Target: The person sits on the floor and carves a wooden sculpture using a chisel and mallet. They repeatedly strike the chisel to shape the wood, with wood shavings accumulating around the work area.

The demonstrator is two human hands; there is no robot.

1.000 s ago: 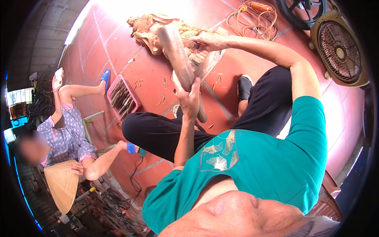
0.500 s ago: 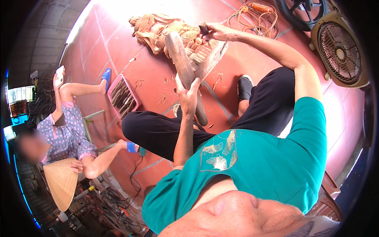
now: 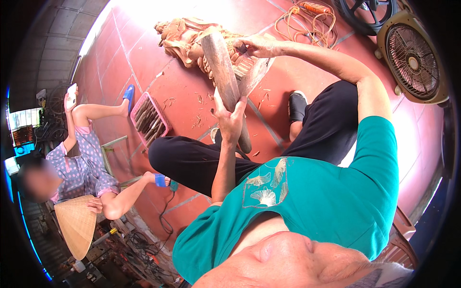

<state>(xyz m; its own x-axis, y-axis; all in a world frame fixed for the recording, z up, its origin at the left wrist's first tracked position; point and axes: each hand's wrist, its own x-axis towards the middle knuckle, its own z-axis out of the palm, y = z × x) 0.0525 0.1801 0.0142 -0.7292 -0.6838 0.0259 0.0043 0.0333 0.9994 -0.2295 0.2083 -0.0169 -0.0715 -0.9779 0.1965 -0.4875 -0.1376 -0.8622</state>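
Observation:
My left hand (image 3: 230,115) is wrapped round a long wooden club-like mallet (image 3: 220,60), its thick end pointing away from me over the carving. Its thin end (image 3: 245,141) hangs down towards my lap. On the floor ahead lies a pale brown wood carving (image 3: 185,41), deeply cut with folds and figures. A plain, uncarved part (image 3: 257,77) of it slants behind the mallet. At the carving's right side my right hand (image 3: 259,47) is closed on a dark tool handle (image 3: 242,48); the tool's working end is hidden.
A pink basket (image 3: 165,122) of wooden-handled tools stands left, beside wood chips. Another person (image 3: 89,163) sits there with a phone (image 3: 72,91) and a conical hat (image 3: 76,223). An orange cord (image 3: 314,24), a wheel (image 3: 367,14) and a box fan (image 3: 413,62) are at right.
My right hand has moved slightly left and down with the dark tool handle, which has tilted. The mallet's thick end has shifted a little farther away from me.

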